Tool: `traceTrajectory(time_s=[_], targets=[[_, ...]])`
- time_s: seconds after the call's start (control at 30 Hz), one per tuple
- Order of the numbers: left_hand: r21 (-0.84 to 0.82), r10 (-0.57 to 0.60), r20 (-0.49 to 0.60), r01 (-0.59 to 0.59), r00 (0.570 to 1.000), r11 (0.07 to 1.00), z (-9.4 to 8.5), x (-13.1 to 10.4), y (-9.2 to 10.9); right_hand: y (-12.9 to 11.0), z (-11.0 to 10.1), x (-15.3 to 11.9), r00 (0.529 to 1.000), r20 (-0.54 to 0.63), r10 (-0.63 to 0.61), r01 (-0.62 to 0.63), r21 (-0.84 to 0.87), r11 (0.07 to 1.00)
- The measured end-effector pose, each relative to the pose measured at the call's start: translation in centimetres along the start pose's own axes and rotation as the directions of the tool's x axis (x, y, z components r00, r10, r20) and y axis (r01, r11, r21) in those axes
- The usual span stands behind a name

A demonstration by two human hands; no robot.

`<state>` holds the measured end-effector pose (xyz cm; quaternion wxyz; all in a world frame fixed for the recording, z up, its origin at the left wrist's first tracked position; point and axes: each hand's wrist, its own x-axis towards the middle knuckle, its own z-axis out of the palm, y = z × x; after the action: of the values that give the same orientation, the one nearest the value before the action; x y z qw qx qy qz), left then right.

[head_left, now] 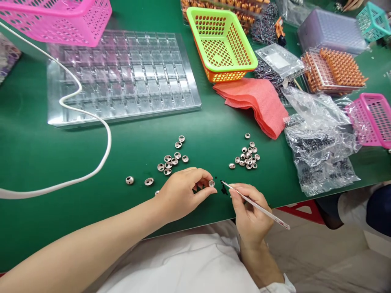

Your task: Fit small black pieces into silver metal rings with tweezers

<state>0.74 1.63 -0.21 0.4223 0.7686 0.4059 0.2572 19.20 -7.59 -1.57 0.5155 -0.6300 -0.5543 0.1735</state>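
Note:
Between the thumb and fingers of my left hand (pixel 186 189) is a small round metal shell (pixel 211 183) with dark holes. My right hand (pixel 253 209) pinches a pair of metal tweezers (pixel 259 207), their tips pointing left at some tiny black pieces (pixel 224 189) on the green table. Whether the tips grip one of these pieces is too small to tell. Several similar shells (pixel 168 165) lie loosely beyond my left hand, and a separate cluster of shells (pixel 249 156) sits beyond my right hand.
A clear compartment tray (pixel 122 116) and white cable (pixel 106 142) lie at left, below a pink basket (pixel 85 24). Stacked green and orange baskets (pixel 226 65) stand at the back, by a red cloth (pixel 262 101). Plastic bags (pixel 320 142) and another pink basket (pixel 371 120) are at right.

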Motion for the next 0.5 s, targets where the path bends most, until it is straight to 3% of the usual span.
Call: traceTrajectory(time_s=[0.2,0.5], targets=[[0.102,0.151,-0.055,-0.145,0.987,0.984,0.19,-0.36,-0.24,-0.74,-0.22,-0.06,0.994,0.093,-0.054,0.05,0.046,0.998],[0.131,0.211,-0.065,-0.202,0.975,0.971,0.24,-0.29,-0.3,-0.95,0.22,0.21,0.985,0.151,-0.079,0.071,0.056,0.996]])
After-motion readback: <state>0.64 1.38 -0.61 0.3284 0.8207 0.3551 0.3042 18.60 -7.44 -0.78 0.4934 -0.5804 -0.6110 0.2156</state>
